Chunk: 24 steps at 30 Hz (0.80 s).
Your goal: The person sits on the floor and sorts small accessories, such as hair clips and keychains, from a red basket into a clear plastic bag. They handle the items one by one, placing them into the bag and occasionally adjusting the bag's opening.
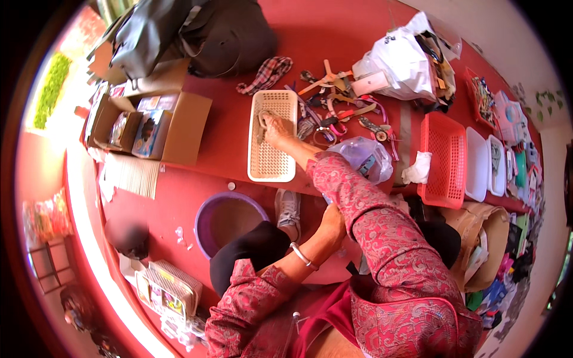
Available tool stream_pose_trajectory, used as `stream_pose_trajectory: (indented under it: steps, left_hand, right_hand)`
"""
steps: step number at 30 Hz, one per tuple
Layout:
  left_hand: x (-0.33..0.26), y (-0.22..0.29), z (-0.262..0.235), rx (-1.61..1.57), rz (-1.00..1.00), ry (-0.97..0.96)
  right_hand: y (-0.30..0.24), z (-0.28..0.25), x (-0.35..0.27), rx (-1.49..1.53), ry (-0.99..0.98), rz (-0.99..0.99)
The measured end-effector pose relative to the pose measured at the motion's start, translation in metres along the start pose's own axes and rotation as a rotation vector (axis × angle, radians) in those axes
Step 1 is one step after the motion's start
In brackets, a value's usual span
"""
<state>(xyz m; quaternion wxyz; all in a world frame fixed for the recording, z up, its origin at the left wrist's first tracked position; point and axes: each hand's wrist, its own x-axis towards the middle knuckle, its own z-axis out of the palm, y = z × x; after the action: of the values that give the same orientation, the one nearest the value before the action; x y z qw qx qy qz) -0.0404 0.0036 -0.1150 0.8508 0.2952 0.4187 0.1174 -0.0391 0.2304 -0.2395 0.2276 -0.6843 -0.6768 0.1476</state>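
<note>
My right hand [277, 131] reaches into a cream perforated plastic basket [256, 170] on the red ledge. Its fingers are closed on a small greyish cloth-like piece [261, 122], pressed to the basket's floor. My left hand [334, 225], a silver bangle at its wrist, is closed beside my right sleeve. A bit of blue shows at its fingertips, but the sleeve hides most of what it holds. To the right of the basket lies a pile of watches and straps [340, 110], with a clear plastic bag [364, 156] next to it.
An open cardboard box [188, 128] and dark bags [233, 42] stand at left. A purple tub [203, 215] sits on the floor below the ledge. White bags [397, 59], a red basket [441, 161] and white trays [476, 164] line the right side. A checked cloth [271, 73] lies behind.
</note>
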Motion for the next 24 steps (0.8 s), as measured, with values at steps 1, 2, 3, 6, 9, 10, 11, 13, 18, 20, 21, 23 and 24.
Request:
stream_pose_trajectory:
  steps: [1, 2, 3, 6, 9, 10, 11, 13, 18, 20, 21, 23, 24]
  left_hand:
    - [-0.012, 0.016, 0.007, -0.231, -0.074, 0.005]
    - [-0.019, 0.026, 0.01, -0.465, -0.145, 0.012]
    - [-0.018, 0.027, 0.01, -0.419, -0.178, 0.011]
    - [-0.019, 0.027, 0.009, -0.181, -0.179, -0.013]
    - [-0.019, 0.027, 0.007, -0.017, -0.1, -0.034]
    - [-0.018, 0.028, 0.009, -0.139, -0.155, 0.025]
    - [-0.018, 0.03, 0.011, -0.263, -0.209, 0.085]
    - [-0.02, 0.031, 0.012, -0.242, -0.14, 0.042]
    - [-0.03, 0.038, 0.019, -0.307, -0.141, 0.07]
    - [-0.034, 0.042, 0.019, -0.361, -0.121, 0.111]
    - [-0.036, 0.043, 0.018, -0.357, -0.126, 0.115]
    - [-0.038, 0.048, 0.019, -0.331, -0.141, 0.11]
    - [-0.039, 0.05, 0.019, -0.314, -0.15, 0.106]
  right_hand:
    - [0.0, 0.001, 0.0, 0.065, -0.047, 0.12]
    - [-0.002, 0.0, 0.002, 0.085, -0.05, 0.146]
    - [0.0, -0.003, 0.002, 0.115, -0.077, 0.149]
    - [0.004, -0.005, 0.003, 0.177, -0.176, 0.108]
    - [0.001, -0.011, 0.003, -0.052, -0.12, -0.204]
    - [0.003, -0.006, -0.003, -0.078, 0.15, -0.341]
    - [0.004, -0.003, 0.0, -0.127, -0.013, -0.252]
    - [-0.002, -0.003, 0.007, -0.22, -0.348, -0.084]
    - [-0.011, -0.016, 0.01, 0.194, -0.257, 0.476]
    - [-0.023, -0.023, 0.006, 0.253, -0.288, 0.457]
    - [-0.025, -0.015, 0.006, 0.256, -0.317, 0.461]
    - [-0.024, -0.007, 0.01, 0.261, -0.354, 0.479]
    - [-0.021, -0.004, 0.01, 0.28, -0.275, 0.528]
